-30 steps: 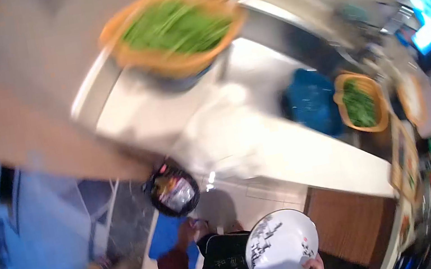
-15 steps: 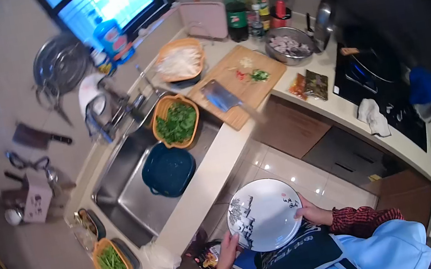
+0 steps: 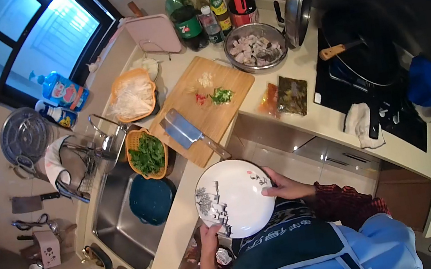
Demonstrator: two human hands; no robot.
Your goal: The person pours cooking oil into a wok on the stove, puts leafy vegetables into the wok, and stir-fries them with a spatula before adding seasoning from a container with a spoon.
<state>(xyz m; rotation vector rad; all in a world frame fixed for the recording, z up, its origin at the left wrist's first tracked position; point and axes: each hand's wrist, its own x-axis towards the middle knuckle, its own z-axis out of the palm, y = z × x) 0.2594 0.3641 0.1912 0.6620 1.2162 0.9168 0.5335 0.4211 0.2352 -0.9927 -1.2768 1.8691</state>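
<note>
A round white plate (image 3: 238, 199) with a dark ink-style drawing is held in front of the apron. My left hand (image 3: 209, 244) grips its lower left rim, and my right hand (image 3: 288, 185) grips the right rim, thumb on top. Just beyond the plate lies a cleaver (image 3: 183, 130) on the wooden cutting board (image 3: 228, 110), its handle over the near edge. On the board are chopped greens (image 3: 221, 96), red pieces (image 3: 200, 99) and pale minced bits (image 3: 205, 80).
Left: sink (image 3: 122, 221) with orange basket of greens (image 3: 147, 154) and blue basin (image 3: 151, 199). Behind: basket of white strands (image 3: 133, 96), bottles (image 3: 188, 25), bowl of meat chunks (image 3: 256, 48). Right: packets (image 3: 292, 96), white cloth (image 3: 361, 125), wok (image 3: 369, 66) on the stove.
The view has shifted right and closer to the counter. The plate, still in both hands, now appears nearer the cutting board and the cleaver handle.
</note>
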